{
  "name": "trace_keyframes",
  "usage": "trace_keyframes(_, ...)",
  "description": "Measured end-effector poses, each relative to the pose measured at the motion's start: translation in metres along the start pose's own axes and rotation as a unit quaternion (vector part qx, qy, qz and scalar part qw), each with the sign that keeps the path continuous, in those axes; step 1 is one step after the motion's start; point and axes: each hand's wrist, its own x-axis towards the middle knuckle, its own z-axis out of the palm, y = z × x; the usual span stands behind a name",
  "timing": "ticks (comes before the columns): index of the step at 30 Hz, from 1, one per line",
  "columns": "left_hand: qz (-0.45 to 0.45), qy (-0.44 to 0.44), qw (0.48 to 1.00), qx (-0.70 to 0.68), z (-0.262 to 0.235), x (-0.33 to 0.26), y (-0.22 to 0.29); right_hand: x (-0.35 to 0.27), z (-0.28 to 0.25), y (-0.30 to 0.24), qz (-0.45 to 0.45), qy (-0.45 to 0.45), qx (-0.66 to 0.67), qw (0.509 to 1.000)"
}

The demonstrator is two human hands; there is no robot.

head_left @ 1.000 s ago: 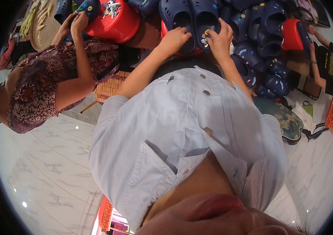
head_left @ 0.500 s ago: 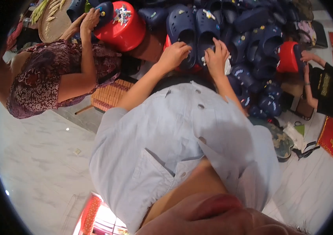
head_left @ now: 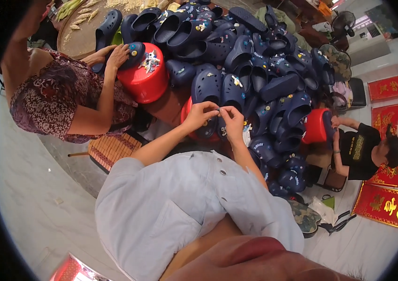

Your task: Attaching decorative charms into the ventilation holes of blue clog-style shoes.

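My left hand (head_left: 201,116) and my right hand (head_left: 232,123) meet fingertip to fingertip, both closed in a pinch. Something small and dark shows between them, too tiny to name. Just beyond my fingers, two navy clogs rest side by side: the left clog (head_left: 206,86) has bare holes across its front, while the right clog (head_left: 231,92) carries a white-and-blue shoe charm (head_left: 237,81). Beneath them a red plastic tub (head_left: 186,110) partly shows. My hands hide the heel parts of the clogs.
A big heap of navy clogs (head_left: 274,87) spreads ahead and right. At left, a person (head_left: 118,57) handles a clog on a red upturned tub (head_left: 145,86) bearing loose charms (head_left: 150,61). At right, another person (head_left: 336,122) holds a clog against a red tub (head_left: 315,126).
Both my hands have left the two clogs and come together, pinching something small. The view has tilted up, showing more of the heap and the person at right.
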Motion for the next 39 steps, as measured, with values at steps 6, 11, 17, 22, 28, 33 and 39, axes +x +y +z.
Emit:
trace_keyframes(6, -0.005, 0.036, 0.999, -0.02, -0.01, -0.001, 0.008, 0.004, 0.0, 0.01, 0.026, -0.016, -0.082, 0.996)
trace_keyframes(11, -0.004, 0.149, 0.988, -0.045, -0.034, 0.005, -0.012, 0.001, 0.001, 0.017, -0.126, -0.021, -0.374, 0.919)
trace_keyframes(17, -0.011, 0.251, 0.966, -0.054, -0.074, 0.011, -0.027, 0.009, 0.012, 0.022, -0.124, -0.083, -0.577, 0.803)
trace_keyframes(22, -0.024, 0.251, 0.966, -0.059, -0.092, 0.025, -0.021, 0.033, 0.016, 0.048, -0.148, -0.048, -0.599, 0.786)
trace_keyframes(28, -0.029, 0.239, 0.967, -0.083, -0.091, 0.052, -0.028, 0.031, 0.016, 0.069, -0.177, 0.018, -0.583, 0.793)
trace_keyframes(33, 0.016, 0.245, 0.968, 0.055, -0.088, 0.077, -0.041, 0.028, 0.016, 0.07, -0.183, 0.03, -0.565, 0.804)
trace_keyframes(39, 0.025, 0.241, 0.966, 0.089, -0.069, 0.079, -0.041, 0.026, 0.015, 0.07, -0.181, 0.037, -0.543, 0.819)
